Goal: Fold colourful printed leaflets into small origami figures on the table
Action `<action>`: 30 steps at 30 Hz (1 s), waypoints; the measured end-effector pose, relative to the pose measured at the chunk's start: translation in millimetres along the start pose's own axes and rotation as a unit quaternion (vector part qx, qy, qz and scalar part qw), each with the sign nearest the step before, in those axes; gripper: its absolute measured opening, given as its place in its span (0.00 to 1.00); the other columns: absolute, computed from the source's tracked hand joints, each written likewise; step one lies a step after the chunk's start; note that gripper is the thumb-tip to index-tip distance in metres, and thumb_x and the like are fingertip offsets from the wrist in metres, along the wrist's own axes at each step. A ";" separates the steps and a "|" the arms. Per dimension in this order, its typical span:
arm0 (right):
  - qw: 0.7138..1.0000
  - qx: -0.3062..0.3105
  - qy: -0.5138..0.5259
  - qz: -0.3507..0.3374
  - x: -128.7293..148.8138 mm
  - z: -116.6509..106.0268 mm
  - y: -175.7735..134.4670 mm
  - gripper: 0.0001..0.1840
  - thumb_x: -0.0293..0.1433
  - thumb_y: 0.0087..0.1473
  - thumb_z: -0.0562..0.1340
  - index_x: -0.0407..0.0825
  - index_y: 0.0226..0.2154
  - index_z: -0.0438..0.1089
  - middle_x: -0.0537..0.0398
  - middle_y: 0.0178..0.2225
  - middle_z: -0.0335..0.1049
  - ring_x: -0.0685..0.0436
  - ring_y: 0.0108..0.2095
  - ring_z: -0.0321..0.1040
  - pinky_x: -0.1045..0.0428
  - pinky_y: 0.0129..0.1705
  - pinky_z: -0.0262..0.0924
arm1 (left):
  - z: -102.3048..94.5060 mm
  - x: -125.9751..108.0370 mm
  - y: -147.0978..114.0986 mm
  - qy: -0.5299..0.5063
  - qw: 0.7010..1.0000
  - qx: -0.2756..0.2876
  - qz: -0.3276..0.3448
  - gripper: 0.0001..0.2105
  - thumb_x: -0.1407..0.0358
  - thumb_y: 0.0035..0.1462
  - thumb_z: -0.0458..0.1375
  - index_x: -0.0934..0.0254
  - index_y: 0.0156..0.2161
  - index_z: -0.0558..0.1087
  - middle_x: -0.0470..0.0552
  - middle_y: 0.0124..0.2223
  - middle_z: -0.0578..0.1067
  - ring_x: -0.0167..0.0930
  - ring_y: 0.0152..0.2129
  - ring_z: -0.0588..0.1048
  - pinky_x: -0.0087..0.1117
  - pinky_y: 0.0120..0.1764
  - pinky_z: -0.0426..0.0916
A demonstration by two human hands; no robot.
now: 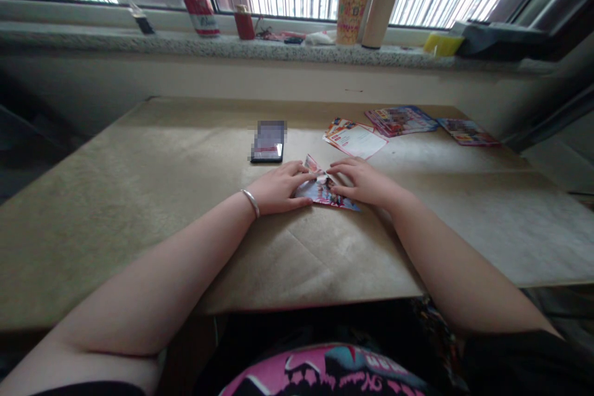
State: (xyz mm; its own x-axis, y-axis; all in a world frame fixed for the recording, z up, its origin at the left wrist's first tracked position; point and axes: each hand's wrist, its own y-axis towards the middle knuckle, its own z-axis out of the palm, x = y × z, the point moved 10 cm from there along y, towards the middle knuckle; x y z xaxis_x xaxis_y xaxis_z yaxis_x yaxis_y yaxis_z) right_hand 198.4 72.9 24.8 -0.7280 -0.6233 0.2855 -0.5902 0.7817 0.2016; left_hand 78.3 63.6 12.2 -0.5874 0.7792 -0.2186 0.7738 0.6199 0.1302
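A partly folded sheet of printed colour paper (330, 197) lies on the table in front of me, one pointed corner standing up at its far left. My left hand (277, 189), a silver bangle at its wrist, grips the paper's left side, with the thumb along the near edge and the fingers over the top. From the other side my right hand (364, 181) holds the folded upper part with bent fingers. Fingers cover some of the folds. Just beyond the left hand lies a phone (268, 141), its screen blurred.
White-backed printed sheets (362, 141) lie fanned beyond my right hand. Farther right are a stack of colourful cards (401, 120) and another small pile (468, 132). A red can (201, 12) and a patterned paper cup (351, 14) stand on the windowsill (288, 49) behind the table.
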 end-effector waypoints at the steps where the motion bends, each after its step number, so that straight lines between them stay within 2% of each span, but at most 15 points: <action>1: 1.000 0.014 0.015 -0.014 4.1 1.3 0.1 0.24 0.43 0.55 0.63 0.49 0.51 0.72 0.45 0.52 0.72 0.38 0.54 0.66 0.41 0.58 0.59 | -1.0 0.0 0.5 0.001 1.000 -0.006 -0.003 0.29 0.49 0.61 0.55 0.59 0.64 0.62 0.56 0.60 0.66 0.40 0.59 0.62 0.42 0.63 0.56; 7: 0.999 0.035 0.001 -0.018 14.6 -1.8 -1.2 0.30 0.47 0.48 0.68 0.50 0.51 0.73 0.47 0.47 0.75 0.36 0.48 0.69 0.42 0.52 0.62 | -2.8 1.5 3.7 0.012 0.999 -0.023 -0.034 0.28 0.47 0.61 0.53 0.61 0.60 0.67 0.58 0.56 0.69 0.40 0.54 0.68 0.41 0.58 0.62; 11: 0.999 0.039 -0.016 0.002 13.4 -2.6 -1.4 0.25 0.47 0.48 0.68 0.50 0.46 0.75 0.47 0.42 0.76 0.37 0.44 0.70 0.44 0.48 0.64 | -2.6 0.7 4.0 0.014 0.999 -0.023 -0.035 0.28 0.47 0.62 0.52 0.60 0.61 0.66 0.58 0.57 0.68 0.40 0.54 0.68 0.41 0.58 0.62; 14: 0.999 0.042 -0.007 0.003 14.1 -2.5 -1.3 0.19 0.44 0.53 0.65 0.49 0.42 0.76 0.48 0.42 0.76 0.39 0.44 0.70 0.46 0.48 0.63 | -2.9 1.5 3.6 0.003 0.999 -0.029 -0.037 0.28 0.49 0.62 0.53 0.60 0.63 0.62 0.58 0.58 0.67 0.41 0.55 0.67 0.42 0.58 0.63; 17: 0.999 0.032 -0.003 0.021 10.7 -4.9 -1.6 0.14 0.40 0.56 0.62 0.50 0.39 0.77 0.49 0.41 0.75 0.41 0.43 0.71 0.48 0.47 0.63 | -11.5 3.0 2.4 -0.010 0.996 -0.077 -0.047 0.26 0.53 0.60 0.55 0.62 0.60 0.62 0.58 0.57 0.67 0.39 0.53 0.69 0.41 0.55 0.65; 20: 0.998 0.012 -0.013 0.055 3.4 -9.6 -2.4 0.12 0.39 0.57 0.61 0.51 0.38 0.77 0.50 0.40 0.75 0.43 0.39 0.71 0.50 0.43 0.63 | -27.8 3.3 -1.6 0.004 0.986 -0.154 -0.065 0.16 0.58 0.60 0.56 0.65 0.50 0.66 0.56 0.49 0.70 0.36 0.44 0.72 0.38 0.48 0.69; 23: 0.996 -0.005 -0.021 0.092 -3.3 -14.1 -3.3 0.12 0.40 0.56 0.61 0.51 0.36 0.77 0.52 0.37 0.76 0.44 0.35 0.71 0.50 0.38 0.62 | -39.7 -3.6 -5.1 0.033 0.978 -0.197 -0.053 0.09 0.62 0.62 0.52 0.65 0.43 0.68 0.54 0.41 0.72 0.33 0.35 0.72 0.35 0.40 0.69; 25: 0.992 -0.018 -0.018 0.123 -8.3 -17.5 -4.5 0.13 0.42 0.56 0.60 0.52 0.35 0.76 0.53 0.34 0.76 0.45 0.33 0.71 0.51 0.35 0.61 | -41.5 -11.3 -5.3 0.045 0.979 -0.198 -0.021 0.09 0.63 0.63 0.51 0.65 0.41 0.70 0.53 0.40 0.73 0.32 0.34 0.72 0.33 0.39 0.69; 27: 0.987 -0.038 -0.009 0.154 -13.4 -21.8 -6.5 0.12 0.41 0.56 0.60 0.52 0.35 0.74 0.54 0.33 0.77 0.45 0.32 0.72 0.52 0.33 0.60 | -36.8 -17.9 -3.4 0.049 0.983 -0.176 0.017 0.10 0.64 0.64 0.49 0.64 0.41 0.72 0.53 0.40 0.74 0.32 0.36 0.73 0.33 0.40 0.69; 30: 0.981 -0.063 -0.005 0.186 -18.9 -26.7 -9.4 0.10 0.41 0.55 0.60 0.52 0.35 0.72 0.54 0.33 0.77 0.45 0.32 0.72 0.52 0.31 0.59 | -24.1 -20.9 0.5 0.049 0.989 -0.129 0.054 0.12 0.64 0.63 0.51 0.63 0.47 0.73 0.54 0.46 0.75 0.34 0.42 0.73 0.35 0.46 0.69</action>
State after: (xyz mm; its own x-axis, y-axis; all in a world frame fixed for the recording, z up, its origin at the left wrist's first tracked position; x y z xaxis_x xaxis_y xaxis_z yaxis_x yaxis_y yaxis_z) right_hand 227.0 77.9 42.5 -0.8885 -0.2949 0.3516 -0.2364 0.9508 0.2001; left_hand 85.3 49.8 40.1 -0.5350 0.8392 -0.0977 0.7543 0.5266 0.3921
